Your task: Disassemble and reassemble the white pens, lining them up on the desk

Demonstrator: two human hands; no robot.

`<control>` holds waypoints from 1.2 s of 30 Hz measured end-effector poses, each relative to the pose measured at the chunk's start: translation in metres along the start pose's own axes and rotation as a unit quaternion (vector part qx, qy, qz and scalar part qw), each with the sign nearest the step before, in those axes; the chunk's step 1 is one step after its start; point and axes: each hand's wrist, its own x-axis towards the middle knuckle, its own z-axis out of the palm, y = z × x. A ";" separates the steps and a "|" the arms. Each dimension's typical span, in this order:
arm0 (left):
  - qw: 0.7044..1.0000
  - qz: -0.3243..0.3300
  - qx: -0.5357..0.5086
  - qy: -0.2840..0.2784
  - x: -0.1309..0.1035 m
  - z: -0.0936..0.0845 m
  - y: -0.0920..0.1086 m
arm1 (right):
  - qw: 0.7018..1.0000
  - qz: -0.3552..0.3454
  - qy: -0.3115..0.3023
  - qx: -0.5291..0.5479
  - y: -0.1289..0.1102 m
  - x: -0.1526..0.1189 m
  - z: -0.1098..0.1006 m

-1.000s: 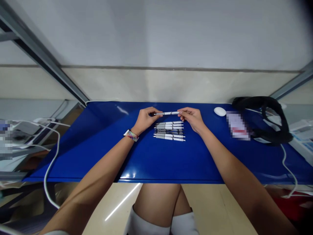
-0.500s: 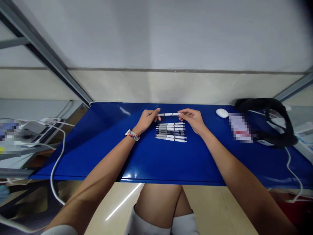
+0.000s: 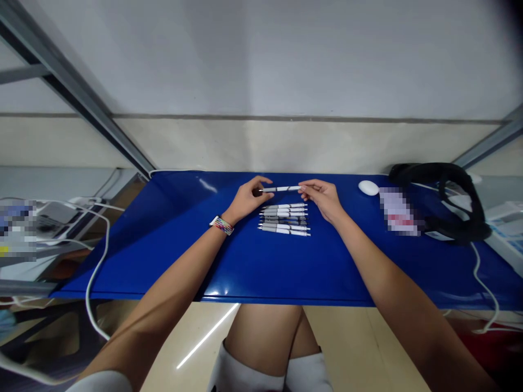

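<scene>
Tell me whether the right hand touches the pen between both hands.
Touching: the head view shows the right hand pinching this pen by its end.

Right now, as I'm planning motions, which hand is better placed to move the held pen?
Probably the right hand: it pinches the pen near one end, while the left hand is open around the other.

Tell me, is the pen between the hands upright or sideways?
Sideways. The pen runs across, one end in the right hand, the other at the left hand.

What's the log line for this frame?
right hand: pinching pen | left hand: open at pen's tip | other pens: on blue table
</scene>
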 end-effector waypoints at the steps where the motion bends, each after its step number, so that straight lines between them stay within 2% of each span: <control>1: 1.000 0.008 0.002 0.000 0.000 0.000 0.000 | 1.000 0.000 0.000 0.003 0.000 0.000 0.000; 5: 1.000 0.002 0.005 -0.001 0.001 0.000 -0.001 | 1.000 0.004 0.001 0.002 -0.001 -0.001 0.001; 11: 0.999 0.011 0.006 0.031 0.002 0.000 -0.003 | 1.000 0.011 0.011 0.016 -0.001 0.000 0.001; 21: 0.997 -0.049 0.036 0.046 0.002 -0.002 -0.005 | 1.000 -0.028 -0.010 0.002 0.000 0.001 0.000; 26: 0.996 -0.062 0.024 0.060 0.003 -0.002 -0.006 | 1.000 -0.005 0.002 0.021 -0.003 0.001 0.000; 32: 0.993 -0.031 -0.055 0.096 0.006 -0.002 -0.009 | 0.996 0.032 0.026 0.077 -0.006 0.001 -0.003; 36: 0.986 -0.050 -0.116 0.107 0.008 -0.002 -0.015 | 0.992 0.041 0.050 0.105 -0.007 0.003 -0.006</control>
